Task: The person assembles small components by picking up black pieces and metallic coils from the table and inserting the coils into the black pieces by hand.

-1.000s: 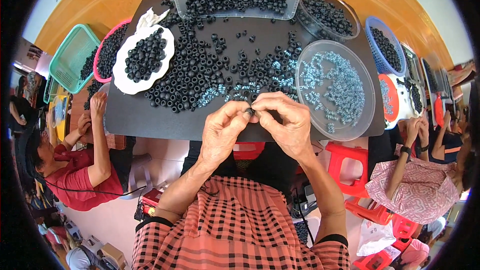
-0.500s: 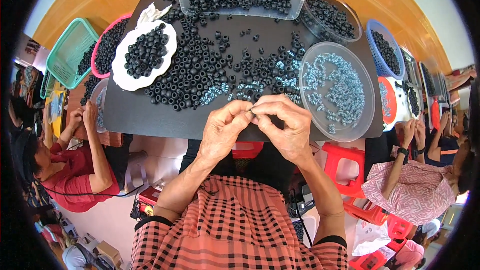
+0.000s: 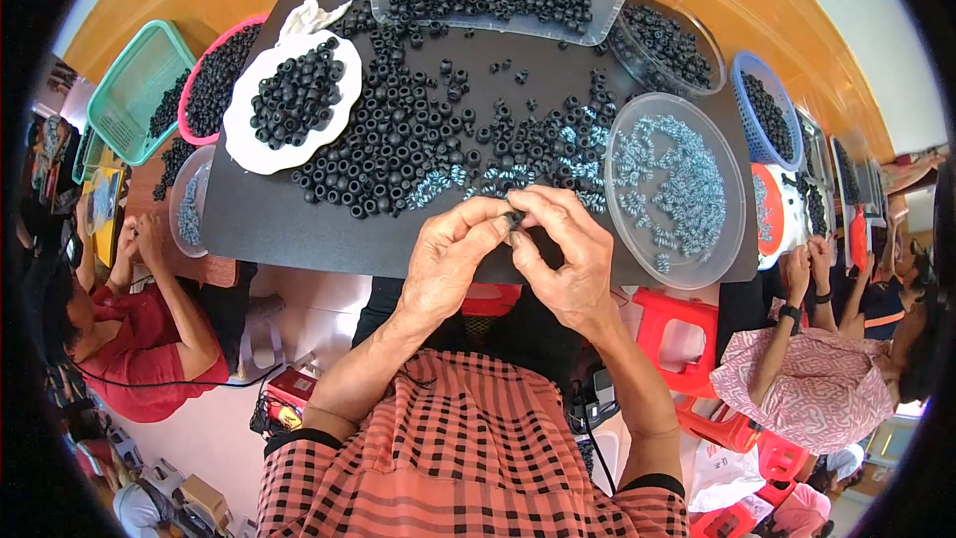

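Note:
In front of me, near the table's front edge, my left hand [image 3: 453, 257] pinches a small black ball-shaped part [image 3: 514, 220] between thumb and forefinger. My right hand [image 3: 568, 264] is closed too, its thumb and fingertips meeting the left ones at that part. Whether the right fingers hold another small piece cannot be made out. Just beyond the hands lie loose black parts with holes [image 3: 373, 154] in a wide heap. Small light-blue coil springs [image 3: 438, 182] lie among them. Many more springs fill a round clear plastic lid or tray [image 3: 735, 201] to the right.
A white scalloped plate [image 3: 239, 144] of black parts stands at left, a large clear bin [image 3: 503, 24] at the back, a round clear tub [image 3: 709, 80] at back right. Baskets, pink [image 3: 189, 105] and blue [image 3: 757, 144], flank the table. Co-workers sit on both sides near red stools [image 3: 677, 329].
The black part now shows between my fingertips, where it was mostly covered before. My right fingers have lifted and spread slightly from it. The view has shifted a little.

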The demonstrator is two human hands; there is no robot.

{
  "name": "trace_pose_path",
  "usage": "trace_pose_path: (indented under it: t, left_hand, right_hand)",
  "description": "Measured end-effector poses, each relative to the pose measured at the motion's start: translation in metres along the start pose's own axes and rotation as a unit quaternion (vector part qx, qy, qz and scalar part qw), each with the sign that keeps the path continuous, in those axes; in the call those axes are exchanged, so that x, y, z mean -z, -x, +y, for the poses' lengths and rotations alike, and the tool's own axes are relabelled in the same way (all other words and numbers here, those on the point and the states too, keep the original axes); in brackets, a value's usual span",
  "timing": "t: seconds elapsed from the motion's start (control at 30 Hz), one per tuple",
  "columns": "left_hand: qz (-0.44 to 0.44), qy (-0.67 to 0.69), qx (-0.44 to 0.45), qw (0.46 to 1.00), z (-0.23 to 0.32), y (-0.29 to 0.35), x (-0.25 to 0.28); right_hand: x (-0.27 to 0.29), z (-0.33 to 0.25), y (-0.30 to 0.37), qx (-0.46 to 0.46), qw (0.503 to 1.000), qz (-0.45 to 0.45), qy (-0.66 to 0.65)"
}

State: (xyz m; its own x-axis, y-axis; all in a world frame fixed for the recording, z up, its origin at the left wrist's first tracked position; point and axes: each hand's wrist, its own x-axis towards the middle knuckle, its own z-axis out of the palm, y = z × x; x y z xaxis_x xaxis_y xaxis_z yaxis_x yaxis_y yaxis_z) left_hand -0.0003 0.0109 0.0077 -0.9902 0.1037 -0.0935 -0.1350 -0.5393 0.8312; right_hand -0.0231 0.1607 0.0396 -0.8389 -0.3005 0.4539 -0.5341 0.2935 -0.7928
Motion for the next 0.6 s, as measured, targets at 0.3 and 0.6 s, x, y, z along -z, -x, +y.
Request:
trace_pose_path:
  t: [0.3, 0.6]
  left_hand:
    - [-0.002, 0.055, -0.004, 0.998, 0.005, -0.001, -0.004]
    - [0.015, 0.049, 0.018, 0.999, 0.01, -0.001, -0.008]
  right_hand:
    - [-0.001, 0.001, -0.015, 0.13, 0.977, -0.017, 0.167]
    - [-0.006, 0.001, -0.012, 0.122, 0.977, 0.008, 0.174]
